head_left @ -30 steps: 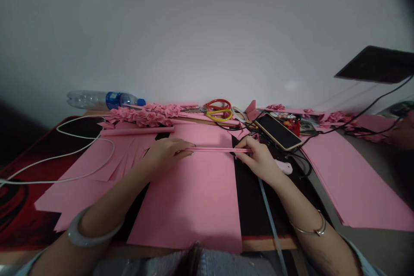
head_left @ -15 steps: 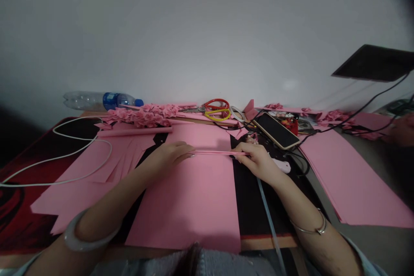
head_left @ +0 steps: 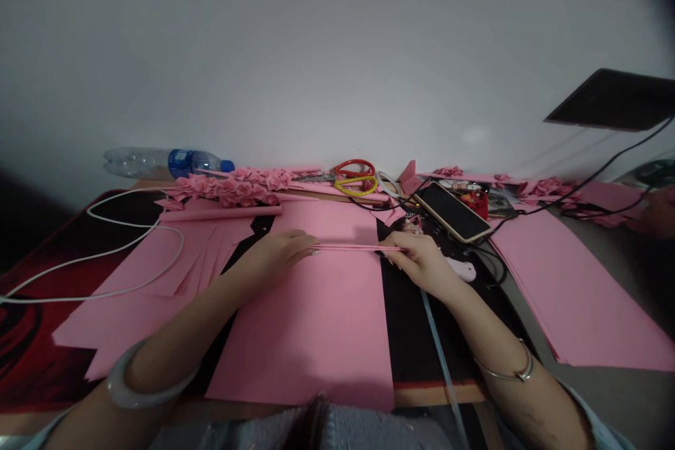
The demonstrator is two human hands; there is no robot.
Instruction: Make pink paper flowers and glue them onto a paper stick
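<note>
A narrow folded pink paper strip is stretched level between my two hands. My left hand pinches its left end, fingers closed. Its right end is between the thumb and fingers of my right hand, also closed. Below the strip a large pink sheet lies flat on the dark mat. Cut pink pieces overlap to the left, and a stack of pink paper lies to the right.
Pink paper flowers, red and yellow scissors and a plastic bottle lie along the wall. A phone and black cables are beyond my right hand. A white cable loops at left. Another person's hand is at far right.
</note>
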